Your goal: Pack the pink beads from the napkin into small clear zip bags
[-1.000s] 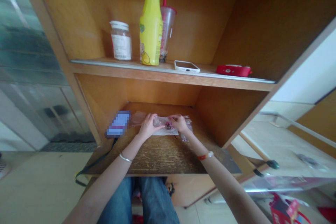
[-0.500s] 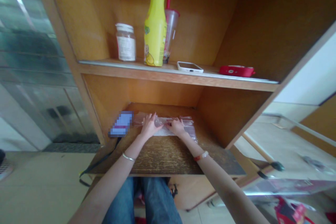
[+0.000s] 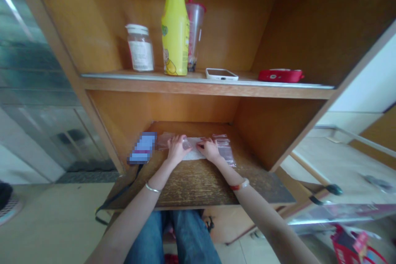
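Note:
My left hand (image 3: 176,150) rests on the desk with thumb and fingers closed around a glossy piece of clear plastic (image 3: 186,143). Under and between both hands lies a flat white sheet (image 3: 194,154). Over its right part, my right hand (image 3: 210,149) has its fingers curled in and pressed together; whatever they hold is too small to make out. Close by on the right is a pile of clear plastic bags (image 3: 225,152) with reddish edges. More thin clear plastic (image 3: 162,141) spreads out left of my left hand.
A phone with a blurred screen (image 3: 142,148) and dark strap lies left on the desk (image 3: 192,185). On the shelf above stand a white-lidded jar (image 3: 140,49), yellow bottle (image 3: 175,29), cup with straw (image 3: 194,29), white phone (image 3: 222,75) and red object (image 3: 280,76).
My right hand has drawn slightly right, so the gap between the two hands is wider and more of the white sheet shows. The camera view has tilted a little.

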### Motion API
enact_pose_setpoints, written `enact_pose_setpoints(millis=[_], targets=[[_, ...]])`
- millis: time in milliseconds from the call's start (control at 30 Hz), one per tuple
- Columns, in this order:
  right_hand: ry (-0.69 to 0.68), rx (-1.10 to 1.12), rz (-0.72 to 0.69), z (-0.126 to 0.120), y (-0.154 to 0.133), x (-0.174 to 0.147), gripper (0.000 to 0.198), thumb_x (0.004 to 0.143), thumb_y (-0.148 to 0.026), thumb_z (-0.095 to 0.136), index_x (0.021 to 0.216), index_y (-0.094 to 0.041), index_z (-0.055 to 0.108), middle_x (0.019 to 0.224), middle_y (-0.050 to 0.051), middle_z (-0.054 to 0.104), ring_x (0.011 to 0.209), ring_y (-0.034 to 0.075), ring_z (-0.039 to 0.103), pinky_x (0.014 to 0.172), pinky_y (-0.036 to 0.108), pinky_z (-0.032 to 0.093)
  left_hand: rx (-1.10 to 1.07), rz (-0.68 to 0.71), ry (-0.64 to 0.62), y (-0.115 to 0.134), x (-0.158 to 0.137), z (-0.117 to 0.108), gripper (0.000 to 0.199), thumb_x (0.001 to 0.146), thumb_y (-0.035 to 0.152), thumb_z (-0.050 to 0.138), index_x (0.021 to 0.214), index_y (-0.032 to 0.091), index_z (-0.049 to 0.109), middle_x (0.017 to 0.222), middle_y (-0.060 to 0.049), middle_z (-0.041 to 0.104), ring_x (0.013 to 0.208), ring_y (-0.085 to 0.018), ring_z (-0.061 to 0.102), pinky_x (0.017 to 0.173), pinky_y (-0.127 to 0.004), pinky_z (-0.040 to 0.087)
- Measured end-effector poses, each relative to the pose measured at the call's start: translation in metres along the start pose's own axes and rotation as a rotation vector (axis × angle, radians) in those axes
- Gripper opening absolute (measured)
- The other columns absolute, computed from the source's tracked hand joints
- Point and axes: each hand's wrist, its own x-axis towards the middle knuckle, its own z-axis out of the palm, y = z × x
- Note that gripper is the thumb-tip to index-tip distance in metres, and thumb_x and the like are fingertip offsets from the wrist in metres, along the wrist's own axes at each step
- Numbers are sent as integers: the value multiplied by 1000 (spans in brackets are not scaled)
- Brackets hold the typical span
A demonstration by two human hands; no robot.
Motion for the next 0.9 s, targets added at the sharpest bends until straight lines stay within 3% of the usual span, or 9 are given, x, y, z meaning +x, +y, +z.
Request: enact_pose_setpoints(millis=[267,433,567,700,833,900], targets=[[46,224,-35,2,-3,5,11,78,-21,61,79,-23,71,89,3,71,91,20,58,84,33,38,-10,47,-22,3,-2,-4,44,69,40,71,107,22,55,108,-8,62,104,-28,54,90,-44,35],[239,433,-61,6,1,8,13,78,-25,61,83,-23,72,93,4,70,93,20,60,87,35,42,-33,65,-23,7,-3,-6,52,68,45,71,113,24,53,112,-8,62,106,-28,54,91,-43,35],[282,582,-165,6,-1,9,20,83,-31,55,91,-24,73,99,5,70,97,20,61,90,35,44,-64,76,16,7,-3,-2,51,69,43,71,113,25,53,112,-8,63,107,-28,55,91,-42,35],[204,435,-62,5,-1,6,24,86,-28,52,100,-25,71,109,5,68,104,20,58,92,36,42,-120,37,114,4,-2,1,52,71,46,70,114,23,51,110,-8,65,104,-28,58,92,-42,34],[8,193,-12,5,-3,1,17,79,-36,64,91,-28,74,118,7,64,113,27,52,93,43,38,-215,-38,199,1,-1,1,49,76,47,64,115,21,49,108,-8,67,102,-25,60,91,-40,35],[-11,189,-25,6,-4,1,14,79,-34,65,87,-28,74,117,6,64,114,27,51,94,44,36,-252,-22,212,1,0,0,48,77,46,64,116,21,48,107,-7,67,102,-24,61,90,-39,36]])
